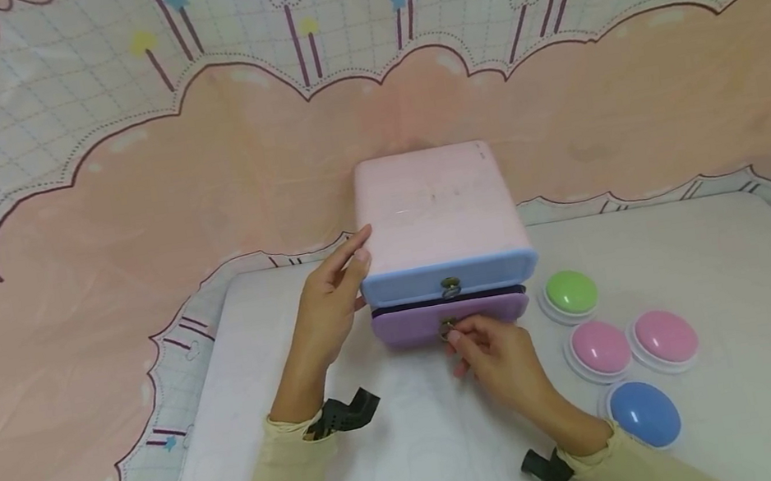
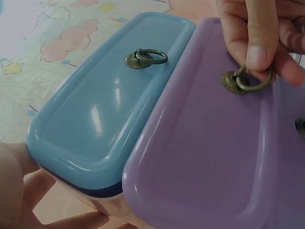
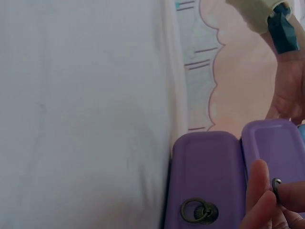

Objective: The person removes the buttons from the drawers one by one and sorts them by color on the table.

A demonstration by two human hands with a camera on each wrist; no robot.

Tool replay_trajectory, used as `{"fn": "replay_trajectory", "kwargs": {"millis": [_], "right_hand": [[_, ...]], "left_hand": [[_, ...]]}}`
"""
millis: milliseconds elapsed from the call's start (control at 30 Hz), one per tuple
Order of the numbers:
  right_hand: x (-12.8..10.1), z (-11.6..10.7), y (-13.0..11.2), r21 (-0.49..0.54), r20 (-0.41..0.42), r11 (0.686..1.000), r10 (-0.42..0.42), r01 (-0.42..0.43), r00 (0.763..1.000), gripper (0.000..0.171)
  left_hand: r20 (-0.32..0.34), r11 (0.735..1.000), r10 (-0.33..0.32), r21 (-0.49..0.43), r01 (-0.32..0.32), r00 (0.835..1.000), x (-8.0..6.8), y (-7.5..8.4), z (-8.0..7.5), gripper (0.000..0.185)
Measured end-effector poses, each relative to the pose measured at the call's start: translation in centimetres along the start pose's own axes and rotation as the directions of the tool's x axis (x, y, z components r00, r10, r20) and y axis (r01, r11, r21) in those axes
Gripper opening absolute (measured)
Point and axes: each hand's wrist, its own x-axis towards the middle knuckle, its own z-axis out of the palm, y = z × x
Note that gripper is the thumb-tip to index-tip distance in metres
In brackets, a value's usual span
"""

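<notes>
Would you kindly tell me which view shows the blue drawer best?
The left wrist view, where the blue drawer shows its front and ring large and unblocked. The head view shows it small, from above; the right wrist view catches only a sliver at the edge.

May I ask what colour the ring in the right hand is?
The ring is a dull brassy brown, clearest in the left wrist view.
</notes>
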Motion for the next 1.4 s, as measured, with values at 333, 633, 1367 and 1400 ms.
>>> {"fn": "replay_trajectory", "kwargs": {"millis": [333, 633, 1367, 1400], "right_hand": [[0.9, 0.4, 0.0, -0.036, -0.042, 0.999, 0.009, -0.011, 0.999, 0.009], [0.0, 0.0, 1.2, -0.174, 0.036, 0.979, 0.112, -0.104, 0.993, 0.014], [1.0, 0.7, 2.9, -0.136, 0.078, 0.986, 0.104, -0.093, 0.992, 0.008], [1.1, 0.8, 2.9, -0.139, 0.076, 0.986, 0.097, -0.086, 0.992, 0.010]], "left_hand": [[0.001, 1.000, 0.004, 0.001, -0.004, 1.000, -0.2, 0.1, 0.0, 0.042], [-0.004, 1.000, -0.007, 0.005, 0.007, 1.000, -0.2, 0.1, -0.1, 0.042], [-0.013, 0.999, 0.002, 0.040, -0.002, 1.000, -0.1, 0.0, -0.1, 0.041], [-0.014, 0.999, 0.002, 0.040, -0.001, 1.000, -0.1, 0.1, -0.1, 0.041]]}}
